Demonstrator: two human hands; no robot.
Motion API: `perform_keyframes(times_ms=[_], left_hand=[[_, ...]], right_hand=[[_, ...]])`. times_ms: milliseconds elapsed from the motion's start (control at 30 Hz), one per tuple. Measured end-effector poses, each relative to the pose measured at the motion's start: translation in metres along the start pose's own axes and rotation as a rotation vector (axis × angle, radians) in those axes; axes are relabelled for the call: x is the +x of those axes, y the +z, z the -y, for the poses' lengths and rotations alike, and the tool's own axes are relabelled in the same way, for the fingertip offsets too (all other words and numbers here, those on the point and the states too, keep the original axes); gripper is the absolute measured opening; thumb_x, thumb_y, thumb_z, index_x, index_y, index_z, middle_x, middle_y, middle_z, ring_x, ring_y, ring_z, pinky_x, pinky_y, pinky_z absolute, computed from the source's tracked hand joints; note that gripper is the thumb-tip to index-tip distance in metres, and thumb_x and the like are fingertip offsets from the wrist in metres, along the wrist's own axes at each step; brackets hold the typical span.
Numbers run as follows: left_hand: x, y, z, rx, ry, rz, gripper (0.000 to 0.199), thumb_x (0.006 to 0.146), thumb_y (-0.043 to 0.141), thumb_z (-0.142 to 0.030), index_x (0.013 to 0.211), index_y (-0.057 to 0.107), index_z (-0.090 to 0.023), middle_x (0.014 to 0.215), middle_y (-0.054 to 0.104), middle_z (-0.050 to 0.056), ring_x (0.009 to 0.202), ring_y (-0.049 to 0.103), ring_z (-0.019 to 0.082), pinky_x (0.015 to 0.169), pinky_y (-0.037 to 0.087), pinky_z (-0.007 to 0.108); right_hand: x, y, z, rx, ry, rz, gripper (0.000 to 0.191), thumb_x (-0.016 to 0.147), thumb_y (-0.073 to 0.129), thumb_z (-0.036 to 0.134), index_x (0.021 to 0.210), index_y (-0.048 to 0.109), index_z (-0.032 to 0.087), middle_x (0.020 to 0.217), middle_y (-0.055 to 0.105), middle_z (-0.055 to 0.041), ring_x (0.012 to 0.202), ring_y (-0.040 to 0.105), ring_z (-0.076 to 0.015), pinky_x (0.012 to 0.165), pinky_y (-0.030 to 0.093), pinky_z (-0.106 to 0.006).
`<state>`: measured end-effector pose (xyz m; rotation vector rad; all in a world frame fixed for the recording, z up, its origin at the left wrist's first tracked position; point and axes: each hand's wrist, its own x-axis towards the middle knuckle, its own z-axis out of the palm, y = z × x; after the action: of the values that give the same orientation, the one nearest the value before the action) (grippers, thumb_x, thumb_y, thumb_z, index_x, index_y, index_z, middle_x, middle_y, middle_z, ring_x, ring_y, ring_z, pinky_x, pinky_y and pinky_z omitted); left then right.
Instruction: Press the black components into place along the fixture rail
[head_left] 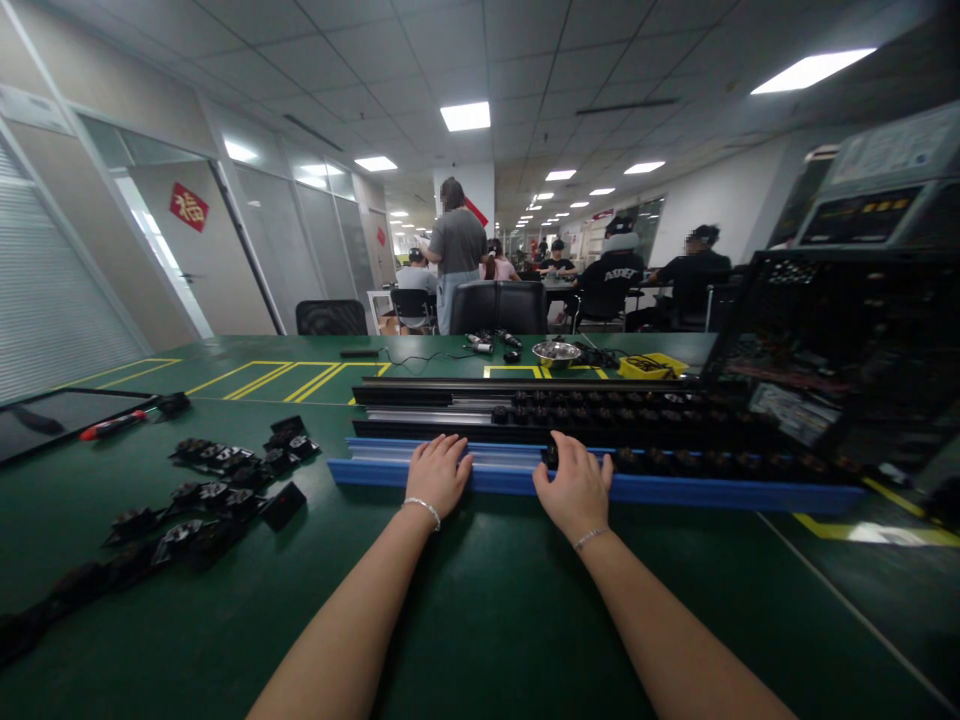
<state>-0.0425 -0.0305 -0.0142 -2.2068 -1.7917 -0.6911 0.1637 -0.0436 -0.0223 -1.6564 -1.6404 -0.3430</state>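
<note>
A long blue rail [735,492] lies across the green table, with a row of small black parts [686,462] in its right portion. My left hand [439,472] rests on the left part of this rail, fingers spread, holding nothing. Further right, my right hand [576,485] has its thumb and fingers around a small black part [552,457] in the rail's channel, much of it hidden by the fingers. Just behind lie black rails [420,427], which also carry dark round parts on their right side.
Several loose black parts [214,497] are spread at the left, near a red screwdriver [112,425] and a dark flat panel [45,425]. A metal bowl [556,352], a yellow tray [651,366] and cables lie at the back. An open computer case [847,340] stands right. People sit beyond.
</note>
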Motion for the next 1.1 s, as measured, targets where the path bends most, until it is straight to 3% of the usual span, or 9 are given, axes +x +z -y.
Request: perform_keyframes(times_ms=[1100], left_hand=[[0.0006, 0.0025, -0.0003, -0.006, -0.004, -0.015, 0.038, 0.089, 0.033, -0.039, 0.117, 0.056, -0.027, 0.125, 0.056, 0.001, 0.120, 0.044, 0.020, 0.100, 0.031, 0.041]], right_hand=[[-0.0022, -0.0002, 0.0031, 0.135, -0.125, 0.045, 0.034, 0.074, 0.045, 0.022, 0.107, 0.051, 0.018, 0.107, 0.060, -0.0093, 0.100, 0.053, -0.0220, 0.102, 0.017, -0.052]])
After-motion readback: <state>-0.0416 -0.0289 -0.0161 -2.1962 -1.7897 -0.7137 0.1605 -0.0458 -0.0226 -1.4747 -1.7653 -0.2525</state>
